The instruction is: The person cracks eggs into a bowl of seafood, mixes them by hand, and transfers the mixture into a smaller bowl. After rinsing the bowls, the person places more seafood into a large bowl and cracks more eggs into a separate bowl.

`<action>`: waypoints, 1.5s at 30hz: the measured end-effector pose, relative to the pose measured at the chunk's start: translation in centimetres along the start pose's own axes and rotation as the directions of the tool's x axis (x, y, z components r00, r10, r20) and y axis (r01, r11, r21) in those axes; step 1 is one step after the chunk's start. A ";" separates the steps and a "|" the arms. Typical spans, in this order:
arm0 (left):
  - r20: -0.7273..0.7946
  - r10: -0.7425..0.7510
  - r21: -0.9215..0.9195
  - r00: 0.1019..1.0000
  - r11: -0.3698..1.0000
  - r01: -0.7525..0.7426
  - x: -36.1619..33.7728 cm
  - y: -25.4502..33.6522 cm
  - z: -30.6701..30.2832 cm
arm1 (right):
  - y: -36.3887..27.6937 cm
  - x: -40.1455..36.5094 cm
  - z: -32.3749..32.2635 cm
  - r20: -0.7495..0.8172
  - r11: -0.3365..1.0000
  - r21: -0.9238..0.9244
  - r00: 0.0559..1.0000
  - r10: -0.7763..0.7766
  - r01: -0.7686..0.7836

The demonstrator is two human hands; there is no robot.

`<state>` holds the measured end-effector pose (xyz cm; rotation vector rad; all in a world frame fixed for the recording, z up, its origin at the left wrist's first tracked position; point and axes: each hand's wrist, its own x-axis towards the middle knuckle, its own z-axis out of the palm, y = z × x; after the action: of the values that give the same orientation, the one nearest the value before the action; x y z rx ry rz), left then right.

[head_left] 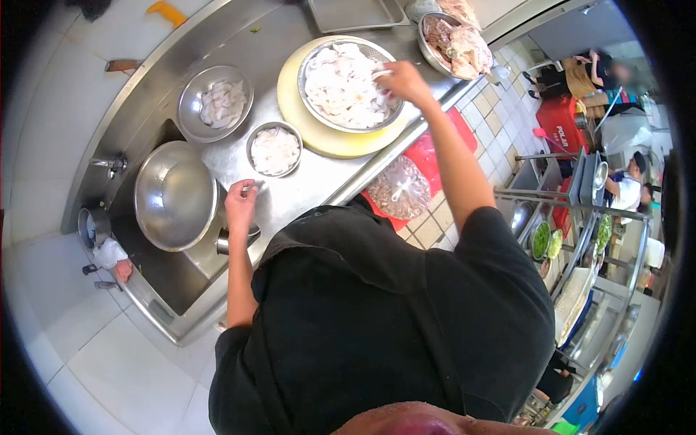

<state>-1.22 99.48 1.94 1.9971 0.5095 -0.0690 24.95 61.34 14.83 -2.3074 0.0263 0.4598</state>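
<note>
In the head view, the right hand (401,81) reached over the right edge of a perforated metal bowl (380,55), which stood on a round yellowish board (290,116) on the steel counter (279,47). Its fingers were bent close to the pale pieces (341,87) lying in this bowl; I could not tell whether they were clamped on one. The left hand (241,201) was above the counter, near a small metal bowl (296,161) with similar pieces. Its fingertips were nearly together, but I could not tell if something was between them. Farther left, another metal bowl (191,105) also contained pale pieces, and a large bowl (174,206) was at the sink (187,286).
</note>
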 end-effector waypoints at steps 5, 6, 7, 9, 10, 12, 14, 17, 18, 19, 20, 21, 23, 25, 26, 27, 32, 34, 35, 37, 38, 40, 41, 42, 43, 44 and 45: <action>0.042 0.094 0.073 0.995 0.993 -0.097 0.3 2.7 0.9 | -1.8 -0.2 7.3 -0.013 0.789 -0.614 1.000 0.020 -0.024; 0.036 0.144 0.114 0.989 0.983 -0.147 0.5 2.9 0.7 | -2.0 -0.1 7.7 0.002 0.764 -0.643 0.998 0.063 -0.047; 0.038 0.133 0.112 0.990 0.984 -0.136 0.5 2.8 0.3 | -1.7 -0.1 7.4 0.001 0.815 -0.579 1.000 0.012 -0.010; 0.048 0.113 0.103 0.992 0.988 -0.117 0.0 2.2 -0.1 | 0.0 -0.5 5.2 -0.018 0.893 -0.446 0.996 -0.083 0.066; 0.037 0.104 0.063 0.994 0.992 -0.106 -0.1 1.2 -0.2 | -0.3 -1.0 3.7 -0.036 0.943 -0.333 0.999 -0.028 0.014; 0.025 0.083 -0.020 0.996 0.996 -0.082 -0.6 -1.4 -0.5 | -1.5 -2.1 0.0 -0.055 0.991 -0.093 0.994 0.094 -0.098; 0.056 -0.013 -0.029 0.998 0.999 0.015 -1.1 -1.7 -1.0 | -2.1 -3.1 -2.8 -0.144 1.000 0.008 0.989 0.015 -0.014; 0.068 -0.057 -0.064 0.996 0.996 0.061 -1.4 -2.5 -0.8 | -4.7 -5.2 -5.0 -0.185 0.994 0.042 0.979 -0.088 0.098; 0.074 -0.046 -0.058 0.996 0.997 0.050 -1.2 -2.6 -0.6 | -4.5 -5.2 -5.2 -0.220 0.991 0.046 0.969 -0.111 0.124; 0.078 -0.037 -0.051 0.996 0.998 0.041 -1.0 -2.6 -0.4 | -4.5 -5.3 -5.3 -0.231 0.990 0.080 0.968 -0.095 0.116; 0.078 -0.030 -0.045 0.997 0.998 0.033 -0.8 -2.7 -0.3 | -4.7 -5.3 -5.3 -0.238 0.988 0.113 0.968 -0.080 0.110; 0.086 -0.040 -0.056 0.995 0.997 0.045 -0.8 -2.2 -0.3 | -4.8 -5.2 -5.2 -0.242 0.983 0.146 0.968 -0.069 0.106; 0.096 -0.062 -0.078 0.993 0.994 0.070 -0.7 -0.5 -0.4 | -4.1 -4.4 -5.2 -0.230 0.960 0.235 0.969 -0.096 0.151; 0.086 -0.045 -0.088 0.995 0.995 0.053 -0.4 -0.1 -0.1 | -4.5 -4.3 -5.0 -0.221 0.954 0.262 0.972 -0.085 0.143; 0.081 -0.037 -0.092 0.996 0.995 0.045 -0.4 0.2 0.1 | -4.4 -4.0 -4.7 -0.189 0.979 0.184 0.981 -0.054 0.089; 0.067 -0.033 -0.083 0.997 0.996 0.038 -0.5 1.0 0.1 | -4.0 -3.3 -4.2 -0.157 0.994 0.101 0.987 -0.019 0.036; 0.066 0.023 -0.082 0.998 0.996 -0.017 -0.1 1.3 0.8 | -0.6 0.3 1.3 -0.048 0.835 -0.546 0.998 0.050 -0.068; 0.068 -0.013 -0.066 0.998 0.998 0.017 -0.4 0.9 0.7 | 0.3 1.0 3.0 -0.089 0.771 -0.633 0.996 0.014 -0.068; 0.051 0.007 -0.054 0.999 0.999 -0.004 -0.4 0.7 0.6 | 0.8 1.8 3.9 -0.101 0.738 -0.672 0.995 -0.013 -0.059; 0.060 -0.008 -0.060 0.998 0.998 0.012 -0.5 1.2 0.4 | 1.6 3.3 3.5 0.008 0.773 -0.627 0.992 0.126 -0.093; 0.065 -0.056 -0.112 0.996 0.992 0.063 -0.4 1.2 0.5 | 1.2 3.5 2.5 0.111 0.797 -0.594 0.969 0.219 -0.111; 0.092 -0.135 -0.226 0.987 0.962 0.152 0.4 1.1 1.1 | 1.1 2.8 1.2 0.055 0.856 -0.500 0.982 0.181 -0.130; 0.108 -0.160 -0.343 0.981 0.920 0.188 1.1 -0.1 1.9 | 1.1 2.2 0.7 0.023 0.882 -0.450 0.985 0.169 -0.140; 0.086 -0.187 -0.354 0.979 0.912 0.205 1.4 0.6 1.9 | 0.9 2.0 0.4 0.041 0.906 -0.402 0.985 0.166 -0.136; 0.067 -0.210 -0.365 0.975 0.905 0.220 1.7 1.4 2.1 | 0.7 1.8 0.0 0.054 0.927 -0.351 0.985 0.163 -0.135; 0.055 -0.229 -0.375 0.972 0.897 0.233 2.0 2.3 2.4 | 0.6 1.4 -0.7 0.061 0.944 -0.298 0.985 0.164 -0.139; 0.032 -0.245 -0.361 0.969 0.901 0.240 2.7 1.7 3.0 | -0.1 0.2 -1.1 0.029 0.972 -0.219 0.995 0.095 -0.086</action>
<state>2.39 97.05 1.26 1.5658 0.7242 -0.1067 25.45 60.72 15.56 -2.5191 0.0657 0.5792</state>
